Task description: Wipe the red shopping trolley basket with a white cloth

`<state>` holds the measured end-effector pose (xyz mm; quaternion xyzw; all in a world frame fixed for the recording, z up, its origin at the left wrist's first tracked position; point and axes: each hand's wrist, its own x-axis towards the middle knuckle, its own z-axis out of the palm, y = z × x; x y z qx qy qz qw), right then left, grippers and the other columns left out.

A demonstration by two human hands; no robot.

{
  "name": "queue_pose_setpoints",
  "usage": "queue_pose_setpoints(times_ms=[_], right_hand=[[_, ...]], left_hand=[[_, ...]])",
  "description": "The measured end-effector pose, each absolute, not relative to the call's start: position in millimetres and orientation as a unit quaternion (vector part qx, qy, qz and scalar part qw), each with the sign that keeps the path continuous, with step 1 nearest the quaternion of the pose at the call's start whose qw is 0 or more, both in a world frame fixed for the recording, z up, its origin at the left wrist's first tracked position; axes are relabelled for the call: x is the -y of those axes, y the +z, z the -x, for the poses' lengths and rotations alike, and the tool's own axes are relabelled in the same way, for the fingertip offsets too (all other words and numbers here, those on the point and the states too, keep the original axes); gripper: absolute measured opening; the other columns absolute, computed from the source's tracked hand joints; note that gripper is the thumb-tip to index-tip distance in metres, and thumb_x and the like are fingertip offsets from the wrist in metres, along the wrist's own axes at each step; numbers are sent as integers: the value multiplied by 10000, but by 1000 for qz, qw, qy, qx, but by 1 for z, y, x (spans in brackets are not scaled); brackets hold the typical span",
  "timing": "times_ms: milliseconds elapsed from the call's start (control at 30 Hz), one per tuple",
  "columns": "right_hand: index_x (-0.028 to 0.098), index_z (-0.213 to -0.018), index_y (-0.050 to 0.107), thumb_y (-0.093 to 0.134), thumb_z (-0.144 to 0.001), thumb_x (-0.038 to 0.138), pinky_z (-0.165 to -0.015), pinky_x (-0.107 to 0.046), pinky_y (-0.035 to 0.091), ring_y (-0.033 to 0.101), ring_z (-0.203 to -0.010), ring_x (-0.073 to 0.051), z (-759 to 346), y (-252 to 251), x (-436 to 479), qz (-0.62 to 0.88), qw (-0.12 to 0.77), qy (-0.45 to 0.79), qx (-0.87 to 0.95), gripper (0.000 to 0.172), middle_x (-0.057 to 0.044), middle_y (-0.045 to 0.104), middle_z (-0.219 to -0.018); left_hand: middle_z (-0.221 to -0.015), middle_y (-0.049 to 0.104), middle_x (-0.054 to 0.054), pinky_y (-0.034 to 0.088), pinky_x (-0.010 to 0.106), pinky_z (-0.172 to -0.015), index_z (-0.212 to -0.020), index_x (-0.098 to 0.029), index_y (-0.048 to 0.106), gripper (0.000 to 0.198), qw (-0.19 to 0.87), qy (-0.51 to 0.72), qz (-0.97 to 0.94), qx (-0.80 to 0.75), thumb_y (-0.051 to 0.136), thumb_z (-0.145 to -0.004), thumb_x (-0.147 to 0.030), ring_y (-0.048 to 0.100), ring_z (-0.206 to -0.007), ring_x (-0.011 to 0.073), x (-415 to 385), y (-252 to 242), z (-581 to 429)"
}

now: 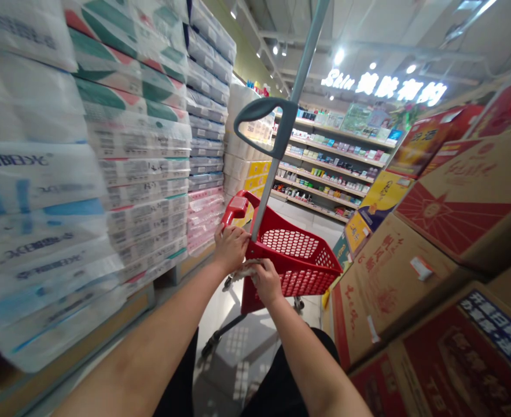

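A red wheeled shopping basket (302,246) with perforated walls stands in front of me. Its long grey pull handle (285,130) rises up toward the ceiling. My left hand (231,248) is closed over the near left corner of the rim, just below the red carrying handle (234,213). In my right hand (267,281) is a crumpled whitish cloth (247,270), pinched close to the basket's near wall, below the left hand. Part of the cloth is hidden behind my fingers. Inside the basket, the visible part of the floor and walls is red mesh.
Tall stacks of wrapped tissue packs (142,133) line the left side on a low platform. Cardboard cartons (385,284) are piled close on the right. Shelves of small boxed goods (328,156) stand at the far end. The tiled floor (229,359) runs beneath the basket.
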<state>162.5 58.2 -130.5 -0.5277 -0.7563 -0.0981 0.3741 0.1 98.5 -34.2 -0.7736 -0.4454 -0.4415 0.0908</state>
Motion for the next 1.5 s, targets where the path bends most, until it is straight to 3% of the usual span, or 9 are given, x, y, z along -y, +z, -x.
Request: queue_pose_setpoints(times_ms=[167, 333, 500, 633, 800, 933, 1233, 1367, 1500], right_hand=[[170, -930, 719, 490, -817, 114, -729, -272, 491, 563, -853, -192, -164, -134, -56, 551, 304, -61, 775, 262, -88, 617, -932], [190, -1037, 690, 489, -855, 132, -878, -306, 471, 537, -975, -201, -160, -128, -56, 527, 379, -99, 754, 278, -81, 605, -1037], [189, -929, 709, 510, -833, 101, -797, -277, 487, 560, -877, -190, -159, -129, -55, 517, 364, -92, 769, 238, -60, 615, -933], [190, -1039, 685, 505, -857, 110, -870, -295, 471, 546, -974, -203, -155, -124, -54, 514, 392, -112, 754, 268, -72, 610, -1041], [203, -940, 701, 553, -848, 107, -767, -277, 491, 554, -854, -193, -147, -122, -53, 508, 337, -141, 780, 199, -50, 619, -937], [197, -1045, 679, 546, -864, 118, -875, -294, 473, 544, -968, -200, -149, -124, -52, 507, 379, -147, 760, 238, -70, 613, -1057], [207, -998, 679, 536, -844, 103, -846, -293, 477, 538, -981, -200, -155, -120, -50, 519, 376, -143, 754, 234, -66, 606, -1071], [223, -959, 681, 554, -819, 69, -789, -272, 487, 551, -900, -189, -154, -119, -47, 521, 340, -137, 771, 244, -43, 615, -960], [217, -1023, 663, 545, -854, 91, -885, -299, 471, 529, -994, -199, -154, -117, -48, 515, 366, -156, 759, 241, -62, 607, -1091]], left_hand=[[-1039, 656, 7, 141, 530, -1135, -1002, -294, 669, 256, 80, -438, 774, 450, 429, -912, -300, 446, -1154, 249, -99, -36, -1], [-1036, 656, 23, 144, 530, -1128, -997, -278, 674, 258, 94, -438, 774, 448, 431, -912, -284, 452, -1140, 249, -98, -37, 0], [-1032, 658, 23, 150, 544, -1119, -1005, -285, 676, 264, 97, -439, 773, 448, 428, -912, -288, 455, -1141, 257, -95, -36, 2], [-1032, 652, 40, 163, 546, -1114, -1011, -276, 680, 268, 99, -437, 779, 439, 436, -902, -272, 447, -1145, 265, -93, -37, 3], [-1037, 650, 38, 164, 552, -1112, -1020, -274, 680, 284, 93, -436, 777, 444, 417, -913, -283, 456, -1136, 266, -92, -37, 4], [-1048, 650, 33, 179, 544, -1108, -1020, -269, 674, 266, 93, -425, 789, 434, 433, -908, -284, 454, -1136, 270, -90, -36, 5], [-1033, 657, 40, 180, 546, -1104, -1011, -266, 676, 258, 100, -438, 781, 434, 438, -913, -271, 458, -1131, 266, -88, -37, 3], [-1027, 659, 32, 179, 551, -1105, -1010, -274, 677, 265, 97, -446, 776, 436, 430, -916, -273, 459, -1131, 265, -89, -37, 3], [-1028, 655, 35, 186, 549, -1104, -1010, -276, 676, 262, 97, -443, 780, 431, 434, -911, -275, 459, -1128, 264, -89, -38, 3]])
